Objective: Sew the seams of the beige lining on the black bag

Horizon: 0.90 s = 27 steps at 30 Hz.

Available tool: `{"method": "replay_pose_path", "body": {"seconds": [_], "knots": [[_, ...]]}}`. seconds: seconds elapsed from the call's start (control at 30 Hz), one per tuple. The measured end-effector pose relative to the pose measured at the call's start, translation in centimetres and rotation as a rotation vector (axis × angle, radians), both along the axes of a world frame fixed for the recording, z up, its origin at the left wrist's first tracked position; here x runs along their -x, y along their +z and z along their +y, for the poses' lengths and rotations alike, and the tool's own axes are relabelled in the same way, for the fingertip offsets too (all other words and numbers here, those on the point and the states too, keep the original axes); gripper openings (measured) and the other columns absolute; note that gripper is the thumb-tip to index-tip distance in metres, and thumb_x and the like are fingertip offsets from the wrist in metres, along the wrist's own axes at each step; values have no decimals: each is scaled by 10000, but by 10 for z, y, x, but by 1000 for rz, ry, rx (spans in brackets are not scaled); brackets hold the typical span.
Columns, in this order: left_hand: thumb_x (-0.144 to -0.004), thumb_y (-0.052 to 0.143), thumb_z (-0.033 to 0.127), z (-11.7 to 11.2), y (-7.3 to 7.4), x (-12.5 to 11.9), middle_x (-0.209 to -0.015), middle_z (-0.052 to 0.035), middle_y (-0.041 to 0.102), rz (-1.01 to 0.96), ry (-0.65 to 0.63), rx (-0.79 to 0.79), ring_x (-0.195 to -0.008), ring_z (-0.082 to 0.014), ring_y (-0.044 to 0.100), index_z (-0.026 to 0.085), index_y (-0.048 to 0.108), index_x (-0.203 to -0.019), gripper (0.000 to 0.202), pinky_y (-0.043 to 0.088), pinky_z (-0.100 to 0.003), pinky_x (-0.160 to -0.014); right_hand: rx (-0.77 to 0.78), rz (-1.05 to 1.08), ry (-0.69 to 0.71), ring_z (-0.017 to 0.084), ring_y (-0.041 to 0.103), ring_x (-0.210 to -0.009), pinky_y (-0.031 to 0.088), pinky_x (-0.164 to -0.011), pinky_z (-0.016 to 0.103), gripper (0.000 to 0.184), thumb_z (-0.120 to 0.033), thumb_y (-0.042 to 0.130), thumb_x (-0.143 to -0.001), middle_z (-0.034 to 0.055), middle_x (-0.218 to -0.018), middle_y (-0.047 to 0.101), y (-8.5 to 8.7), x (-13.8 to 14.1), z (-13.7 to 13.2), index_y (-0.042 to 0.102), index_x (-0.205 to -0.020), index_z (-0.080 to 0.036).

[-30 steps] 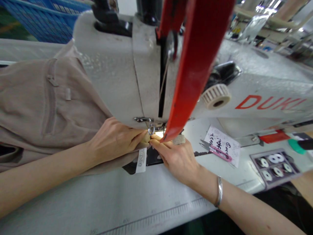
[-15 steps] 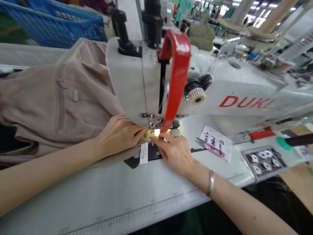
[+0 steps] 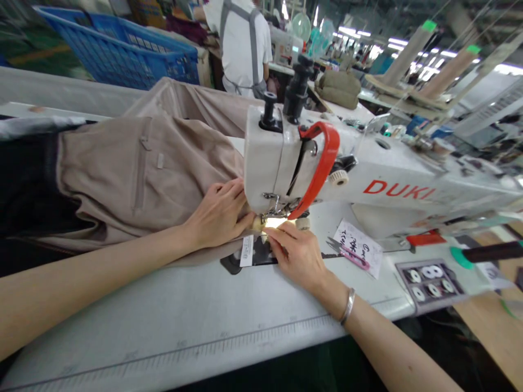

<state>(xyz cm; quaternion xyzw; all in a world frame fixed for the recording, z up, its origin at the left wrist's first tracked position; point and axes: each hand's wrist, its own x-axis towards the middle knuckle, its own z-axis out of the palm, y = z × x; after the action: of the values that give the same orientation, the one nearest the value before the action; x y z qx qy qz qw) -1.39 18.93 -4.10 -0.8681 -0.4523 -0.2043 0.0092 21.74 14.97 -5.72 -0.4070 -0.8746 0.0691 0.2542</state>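
Note:
A beige garment (image 3: 134, 174) with a zip lies over the table to the left of a white sewing machine (image 3: 368, 179) marked DUKI. My left hand (image 3: 218, 215) rests on the garment's edge, fingers pressed flat and together, thumb at the lit needle area (image 3: 274, 220). My right hand (image 3: 296, 253) pinches the fabric edge just in front of the needle, beside a small white label (image 3: 247, 250). A red guard (image 3: 318, 169) curves down over the needle. A silver bangle (image 3: 347, 306) circles my right wrist.
Pink thread snips (image 3: 349, 253) lie on a written paper slip (image 3: 359, 247) right of the needle. A tray of bobbins (image 3: 429, 277) sits further right. A blue crate (image 3: 122, 51) and a person in white (image 3: 241, 43) stand behind. A ruler marks the table's front edge (image 3: 229, 343).
The view has pulled back and up, showing the whole machine head and the room behind. Both hands stay at the needle, holding the fabric edge.

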Motion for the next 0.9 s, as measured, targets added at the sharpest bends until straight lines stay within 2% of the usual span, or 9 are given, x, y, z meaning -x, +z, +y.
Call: {"method": "replay_pose_path", "body": {"seconds": [0.07,0.17,0.27,0.33,0.4,0.53,0.63,0.77,0.9], "knots": [[-1070,332,311,-9,2,9,-1417,-164,564,49,10,8,-1375,-290,452,43,486,-1411,460,341,-480,-1107,-12,129,-52,190,651,-897,490,-792,313,221,-194,542,-1004,80,-959,719,5,-10,-4,748,-1085,-177],[-1069,355,351,-32,-3,32,-1583,-170,400,129,-6,40,-1485,-302,339,84,368,-1516,521,284,-504,-1155,-67,202,-233,214,637,-957,508,-866,351,207,-202,560,-985,94,-1023,707,19,-39,-18,755,-1048,-178],[-1035,433,410,-70,-9,59,-1649,-137,299,194,-48,92,-1530,-284,276,155,228,-1595,649,233,-502,-1190,-156,0,-459,280,597,-1066,486,-945,434,282,-254,568,-972,127,-1152,686,24,-80,-37,725,-1196,-186],[-1013,459,437,-103,-9,74,-1664,-123,267,237,-88,125,-1538,-269,264,174,159,-1617,724,180,-492,-1215,-168,-181,-529,319,574,-1090,469,-971,482,351,-315,567,-968,168,-1222,654,21,-103,-49,702,-1249,-153],[-995,476,467,-136,-8,85,-1671,-111,250,268,-126,150,-1542,-263,257,183,140,-1623,768,130,-482,-1234,-132,-302,-565,328,572,-1057,476,-936,475,381,-337,537,-981,183,-1215,652,14,-116,-59,697,-1256,-128],[-912,565,576,-196,-7,95,-1642,-114,324,239,-132,168,-1518,-301,317,184,196,-1617,887,110,-495,-1246,-74,-368,-613,295,588,-939,462,-800,401,351,-282,454,-1014,153,-1115,699,9,-118,-67,718,-1194,-138],[-911,599,460,-225,-13,93,-1583,-116,432,188,-27,137,-1461,-320,410,196,352,-1566,748,221,-500,-1218,-82,-348,-626,282,597,-864,414,-723,381,341,-256,418,-1019,164,-1042,710,15,-113,-65,727,-1100,-134],[-921,534,158,-240,-15,90,-1329,-71,653,147,103,103,-1250,-273,582,220,661,-1270,376,429,-447,-1060,-102,-212,-629,268,606,-793,383,-670,361,315,-278,404,-1020,153,-972,709,30,-105,-65,673,-1114,-143],[-944,422,90,-244,-3,102,-1114,-21,703,-83,79,210,-1069,-161,639,229,712,-1000,326,492,-282,-1001,-46,-4,-538,236,631,-877,439,-740,332,297,-350,381,-1043,117,-988,692,49,-80,-81,592,-1125,-158]]}}
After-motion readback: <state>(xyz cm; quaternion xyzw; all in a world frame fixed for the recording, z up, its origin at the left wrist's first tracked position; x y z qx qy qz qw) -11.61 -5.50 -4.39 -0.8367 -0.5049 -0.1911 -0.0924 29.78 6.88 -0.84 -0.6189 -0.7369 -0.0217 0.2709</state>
